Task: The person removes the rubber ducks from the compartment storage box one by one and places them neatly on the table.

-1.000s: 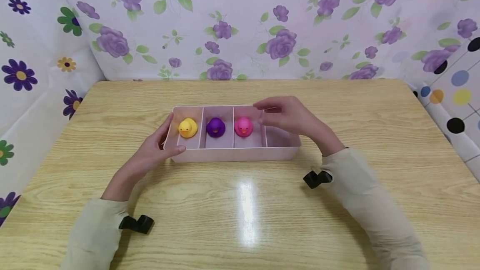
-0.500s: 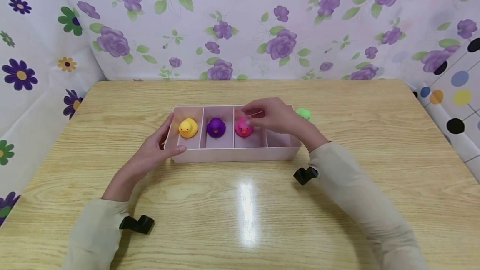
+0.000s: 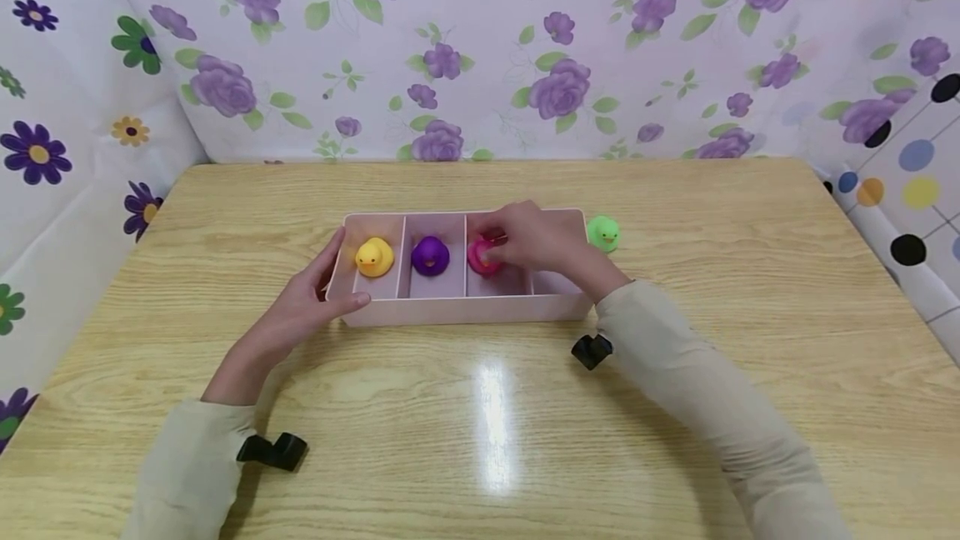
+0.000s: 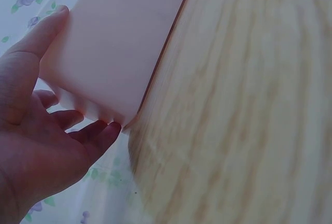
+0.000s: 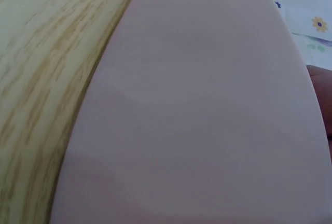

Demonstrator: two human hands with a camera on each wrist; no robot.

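Note:
A pale pink box with a row of compartments stands on the table. My left hand holds its left end, thumb at the front rim; in the left wrist view several fingers curl against the box end. A yellow toy duck and a purple toy duck sit in the two left compartments. My right hand reaches into the third and pinches a pink toy duck, partly hidden by the fingers. In the right wrist view, the box wall hides most of that hand.
A green toy duck stands on the wooden table, just beyond the box's right end. Behind the table hangs a flowered cloth. Black wrist cameras sit at both sleeves.
My right hand has moved left from the fourth compartment and lowered its fingers onto the pink duck. The green duck has come into sight from behind that hand. My left hand stays put.

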